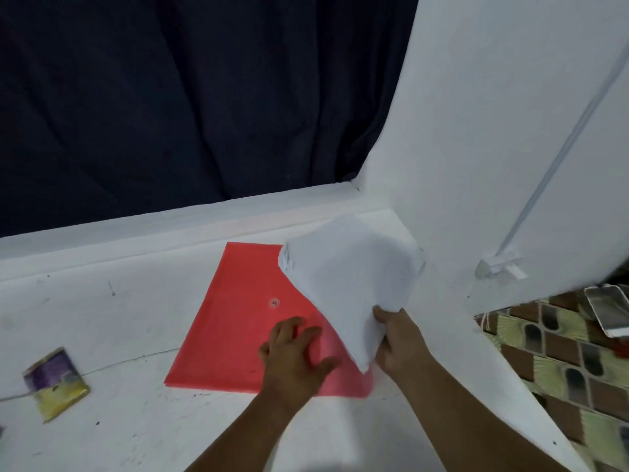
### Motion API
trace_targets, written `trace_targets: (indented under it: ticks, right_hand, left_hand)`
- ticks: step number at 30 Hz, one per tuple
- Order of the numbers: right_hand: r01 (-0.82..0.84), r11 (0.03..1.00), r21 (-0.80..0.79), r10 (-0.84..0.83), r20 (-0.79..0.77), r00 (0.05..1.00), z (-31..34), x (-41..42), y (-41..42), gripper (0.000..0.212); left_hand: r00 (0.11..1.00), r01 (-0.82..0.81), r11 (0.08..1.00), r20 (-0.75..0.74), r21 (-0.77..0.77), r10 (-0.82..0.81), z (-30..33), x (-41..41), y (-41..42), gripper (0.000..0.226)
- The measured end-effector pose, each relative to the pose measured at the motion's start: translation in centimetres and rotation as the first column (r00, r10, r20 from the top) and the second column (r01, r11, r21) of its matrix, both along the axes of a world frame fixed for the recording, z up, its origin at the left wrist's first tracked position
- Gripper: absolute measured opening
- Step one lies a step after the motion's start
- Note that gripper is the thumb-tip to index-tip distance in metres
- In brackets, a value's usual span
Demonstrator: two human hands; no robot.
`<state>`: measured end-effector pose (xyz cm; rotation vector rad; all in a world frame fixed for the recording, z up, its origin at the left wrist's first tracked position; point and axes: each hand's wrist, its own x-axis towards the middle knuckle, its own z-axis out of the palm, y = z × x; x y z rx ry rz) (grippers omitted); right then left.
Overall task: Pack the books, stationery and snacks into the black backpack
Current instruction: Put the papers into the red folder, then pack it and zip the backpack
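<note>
- Right hand (396,338) — grip closed on the lower corner of a white sheaf of papers (347,287), which is lifted and tilted above the red folder (238,328).
- Left hand (296,352) — fingers spread and flat, pressing the red folder down onto the white surface (102,318); nothing is grasped.
- Step in hand, as judged: feeding the papers into the folder. The pressing hand should hold the folder from sliding while the sheaf goes in squarely, edges kept aligned so no corner buckles.
- Snap button (274,303) on the folder is visible; whether the flap is open cannot be told, as the papers cover that edge.
- Small purple-and-yellow packet (56,383) lies well apart at the left — print unreadable.
- The black backpack is not in view; a dark curtain (170,97) fills the background.
- A shiny object (609,311) at the right edge is cut off and unidentifiable.
</note>
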<state>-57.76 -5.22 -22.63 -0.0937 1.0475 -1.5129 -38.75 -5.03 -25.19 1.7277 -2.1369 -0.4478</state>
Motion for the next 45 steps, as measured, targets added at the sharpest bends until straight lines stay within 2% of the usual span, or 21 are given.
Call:
trace_targets:
  ticks: [3,5,8,10,12,14,16,18,21,26,28,30,33,35,39,42,45]
  right_hand:
    - [0.094,0.99,0.101,-0.092,-0.025,0.995,-0.8,1.3,1.0,0.045]
    - [0.145,0.979,0.142,-0.138,-0.061,0.989,-0.8,1.5,1.4,0.042]
    - [0.157,0.979,0.134,-0.136,-0.15,0.979,-0.4,2.0,2.1,0.039]
    - [0.176,0.977,0.12,-0.146,-0.224,0.964,0.4,2.6,2.6,0.039]
    - [0.2,0.974,0.105,-0.156,-0.324,0.933,1.1,3.2,3.1,0.036]
    - [0.219,0.975,0.045,-0.177,-0.448,0.877,1.6,3.9,3.6,0.032]
    - [0.231,0.973,-0.004,-0.182,-0.627,0.757,1.9,4.5,4.2,0.029]
    - [0.262,0.965,-0.011,-0.177,-0.766,0.618,2.2,4.8,4.6,0.029]
    - [0.294,0.955,-0.031,-0.185,-0.837,0.514,2.7,4.8,5.4,0.033]
    - [0.169,0.985,0.028,-0.021,-0.96,0.281,3.8,4.6,7.1,0.037]
    - [0.117,0.991,0.061,0.033,-0.972,0.232,4.3,4.9,7.5,0.038]
    - [0.067,0.987,0.145,0.126,-0.964,0.232,4.9,5.1,7.4,0.039]
    - [-0.008,0.964,0.267,0.256,-0.913,0.318,5.7,5.6,7.2,0.035]
    - [-0.044,0.951,0.306,0.302,-0.89,0.342,6.0,5.9,7.2,0.033]
    - [-0.085,0.933,0.349,0.357,-0.874,0.33,6.1,6.0,7.5,0.029]
    - [-0.12,0.918,0.377,0.395,-0.854,0.338,6.1,5.8,7.4,0.03]
    - [-0.132,0.907,0.401,0.422,-0.858,0.292,5.8,5.9,6.9,0.033]
  left_hand:
    - [0.992,-0.024,1.0,-0.124,-0.015,0.022,0.2,0.7,0.0,0.067]
    - [0.96,-0.028,0.999,-0.279,-0.042,0.015,0.3,1.8,0.3,0.05]
    - [0.842,-0.12,0.993,-0.531,-0.014,0.094,1.7,3.5,0.9,0.026]
    - [0.771,-0.173,0.984,-0.618,0.032,0.155,2.5,4.6,0.9,0.036]
    - [0.799,-0.147,0.989,-0.589,0.003,0.121,2.9,5.4,0.9,0.041]
    - [0.867,-0.079,0.993,-0.498,-0.082,0.028,2.8,5.8,0.8,0.039]
    - [0.911,-0.027,0.992,-0.411,-0.121,-0.025,2.8,5.6,0.8,0.037]
    - [0.921,-0.016,0.998,-0.389,-0.068,-0.011,3.7,5.2,1.2,0.04]
    - [0.922,0.009,0.999,-0.385,-0.052,-0.029,4.9,5.1,1.9,0.044]
    - [0.939,0.077,0.994,-0.331,-0.076,-0.098,4.8,5.6,1.7,0.031]
    - [0.949,0.09,0.995,-0.301,-0.038,-0.097,4.7,5.7,1.6,0.037]
    - [0.953,0.113,0.993,-0.278,-0.031,-0.117,4.8,5.7,2.0,0.046]
    - [0.953,0.154,0.988,-0.26,-0.033,-0.157,4.7,5.7,2.7,0.056]
    - [0.962,0.182,0.983,-0.206,-0.016,-0.181,4.4,5.8,3.0,0.063]
    - [0.975,0.188,0.982,-0.123,-0.006,-0.187,4.1,6.1,3.6,0.075]
    - [0.972,0.207,0.978,-0.113,-0.012,-0.207,3.8,6.3,4.0,0.074]
    - [0.965,0.219,0.975,-0.138,-0.044,-0.223,3.5,6.3,4.4,0.071]
